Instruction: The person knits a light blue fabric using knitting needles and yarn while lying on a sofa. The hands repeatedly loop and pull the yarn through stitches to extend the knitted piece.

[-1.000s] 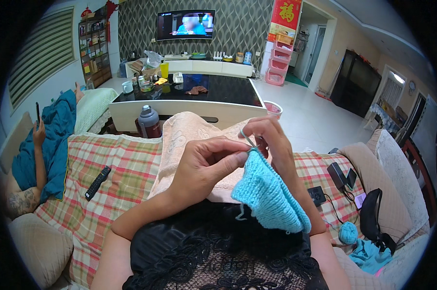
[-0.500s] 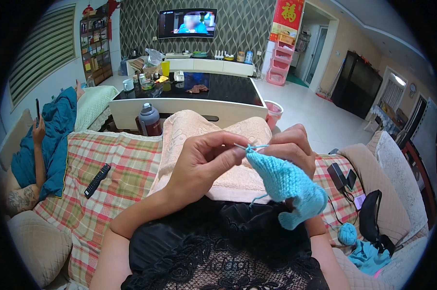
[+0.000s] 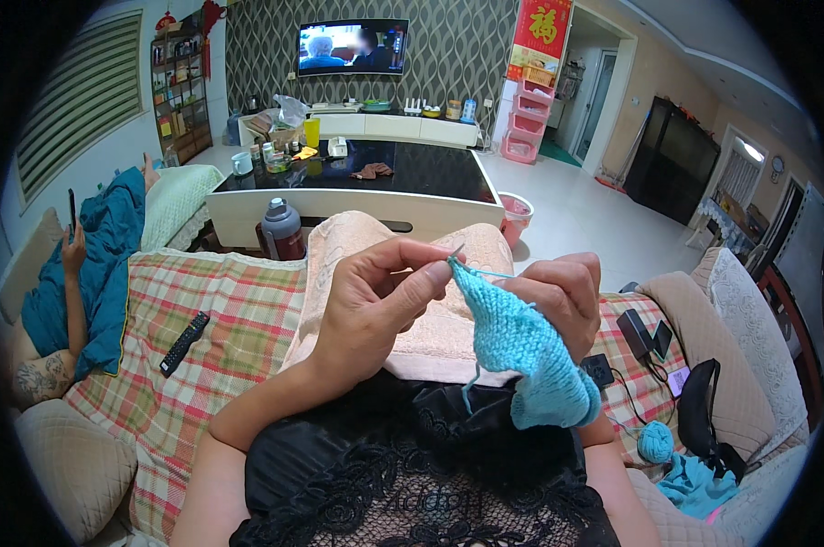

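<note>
A piece of turquoise knitting [image 3: 521,351] hangs above my lap, its upper corner narrowing to a thin needle tip [image 3: 459,249]. My left hand [image 3: 375,305] pinches that corner and the needle between thumb and forefinger. A short strand of yarn [image 3: 489,273] runs from the corner to my right hand [image 3: 562,296], whose curled fingers close on it behind the knitting's edge. Whether a second needle lies inside the right hand is hidden. One loose yarn tail [image 3: 469,392] dangles under the fabric. The turquoise yarn ball [image 3: 655,442] rests on the sofa at my right.
A pink towel [image 3: 339,264] covers my knees. On the plaid sofa cover [image 3: 220,292] lies a black remote [image 3: 184,344]; another person [image 3: 74,264] holding a phone reclines left. Ahead are a flask [image 3: 282,228], a black-topped table [image 3: 439,169] and a pink bin [image 3: 516,217].
Knitting and needle tip have shifted slightly left, and the fabric hangs lower and straighter. My right hand has moved a little right and down, lengthening the strand between the hands.
</note>
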Motion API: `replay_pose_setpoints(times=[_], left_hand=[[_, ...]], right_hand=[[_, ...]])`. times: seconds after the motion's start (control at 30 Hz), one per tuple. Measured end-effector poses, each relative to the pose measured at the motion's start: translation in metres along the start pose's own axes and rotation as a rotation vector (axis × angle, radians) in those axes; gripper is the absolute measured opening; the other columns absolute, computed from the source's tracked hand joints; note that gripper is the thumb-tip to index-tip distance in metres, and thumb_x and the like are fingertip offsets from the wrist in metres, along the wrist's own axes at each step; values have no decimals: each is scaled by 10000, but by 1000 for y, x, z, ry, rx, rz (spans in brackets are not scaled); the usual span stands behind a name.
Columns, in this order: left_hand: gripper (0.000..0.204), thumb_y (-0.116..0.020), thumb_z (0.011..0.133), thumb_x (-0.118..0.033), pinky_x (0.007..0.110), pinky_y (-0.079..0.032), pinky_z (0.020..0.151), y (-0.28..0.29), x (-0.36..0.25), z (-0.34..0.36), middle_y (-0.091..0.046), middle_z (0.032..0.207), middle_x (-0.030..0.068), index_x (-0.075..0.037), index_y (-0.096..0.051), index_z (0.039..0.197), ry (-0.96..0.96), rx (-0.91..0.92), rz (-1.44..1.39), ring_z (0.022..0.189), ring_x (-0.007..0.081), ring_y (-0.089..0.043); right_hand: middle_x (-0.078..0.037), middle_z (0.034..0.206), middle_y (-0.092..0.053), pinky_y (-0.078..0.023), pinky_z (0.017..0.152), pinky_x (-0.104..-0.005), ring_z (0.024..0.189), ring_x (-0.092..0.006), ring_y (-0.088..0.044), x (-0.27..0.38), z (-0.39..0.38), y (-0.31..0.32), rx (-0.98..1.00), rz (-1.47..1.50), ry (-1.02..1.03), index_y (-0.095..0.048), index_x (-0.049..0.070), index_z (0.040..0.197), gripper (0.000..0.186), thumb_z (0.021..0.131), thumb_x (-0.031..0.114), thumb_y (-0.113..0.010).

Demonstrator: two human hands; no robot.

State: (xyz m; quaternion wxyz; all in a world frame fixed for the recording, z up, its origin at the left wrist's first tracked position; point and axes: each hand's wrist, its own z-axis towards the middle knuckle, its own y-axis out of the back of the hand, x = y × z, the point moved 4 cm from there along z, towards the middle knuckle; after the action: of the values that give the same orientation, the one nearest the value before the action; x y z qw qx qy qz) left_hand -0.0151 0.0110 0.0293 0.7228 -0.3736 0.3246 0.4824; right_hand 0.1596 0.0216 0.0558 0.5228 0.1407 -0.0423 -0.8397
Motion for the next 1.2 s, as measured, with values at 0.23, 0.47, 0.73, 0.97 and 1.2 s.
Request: replay_pose_setpoints(times=[0.23, 0.47, 0.73, 0.97, 1.2], left_hand=[[211, -608, 872, -79, 214, -506, 758, -10, -3, -3, -650, 923, 78, 20, -624, 1058, 58, 40, 112, 852, 111, -616], [220, -612, 872, -103, 175, -465, 664, -6, -2, -1, -640, 900, 51, 5, -596, 1063, 4, -9, 54, 782, 61, -581], [204, -596, 885, -118, 163, -428, 593, -1, 2, -2, -613, 833, 21, -7, -586, 1056, 81, 36, -61, 686, 34, -528], [213, -584, 892, -118, 166, -301, 496, -7, 3, -1, -575, 771, -7, -13, -628, 1073, -30, 27, 133, 588, 23, -403], [229, -576, 896, -105, 161, -300, 488, -5, 1, 0, -576, 779, 6, -10, -626, 1098, 3, -12, 50, 586, 16, -411]], right_hand=[[-71, 901, -553, -437, 656, -322, 821, -246, -542, -16, 5, -30, 301, 281, -339, -599, 75, 894, 288, 684, 219, -732], [-49, 857, -553, -456, 607, -300, 740, -180, -562, -8, 5, -6, 43, 164, -115, -687, 90, 885, 312, 632, 242, -787], [-20, 832, -542, -428, 645, -283, 756, -152, -530, -12, -4, -4, 142, 247, -164, -698, 102, 875, 317, 622, 276, -775], [-13, 828, -536, -437, 642, -292, 768, -166, -524, -4, 1, 0, 42, 186, -169, -665, 112, 857, 281, 663, 290, -764], [2, 788, -528, -417, 607, -284, 732, -156, -489, -6, -1, -1, 42, 143, -67, -677, 113, 812, 285, 608, 286, -776]])
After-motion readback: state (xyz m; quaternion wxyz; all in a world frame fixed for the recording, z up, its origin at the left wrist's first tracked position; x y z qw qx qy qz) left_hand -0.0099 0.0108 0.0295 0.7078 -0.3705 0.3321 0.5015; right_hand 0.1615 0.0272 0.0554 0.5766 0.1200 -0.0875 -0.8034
